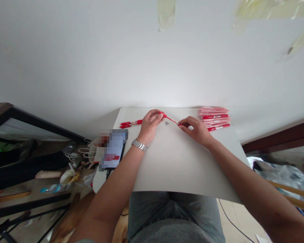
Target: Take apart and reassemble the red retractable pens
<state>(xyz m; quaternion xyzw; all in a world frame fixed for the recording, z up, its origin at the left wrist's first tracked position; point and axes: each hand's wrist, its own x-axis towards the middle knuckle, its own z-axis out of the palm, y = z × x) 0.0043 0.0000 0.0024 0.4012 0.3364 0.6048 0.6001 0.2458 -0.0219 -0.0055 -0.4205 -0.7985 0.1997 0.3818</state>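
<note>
Above the table, my left hand [150, 125] pinches a red pen part [163, 114] between thumb and fingertips. A thin red pen refill [172, 119] stretches from that part towards my right hand [196, 130]. My right hand is closed on the refill's other end, where a small red piece [179, 124] shows at the fingertips. Whether the pieces are joined there I cannot tell. Beneath the refill lie a few tiny grey metal parts [167, 123]. Left of my left hand, several red pens [130, 124] lie side by side, partly hidden by it.
Beyond my right hand lies a stack of thin pinkish refills [214, 110], with red pens [220, 127] among and beside them. A phone-like device [116, 148] with a blurred screen rests at the white table's [164, 168] left edge. The wall stands directly behind the table.
</note>
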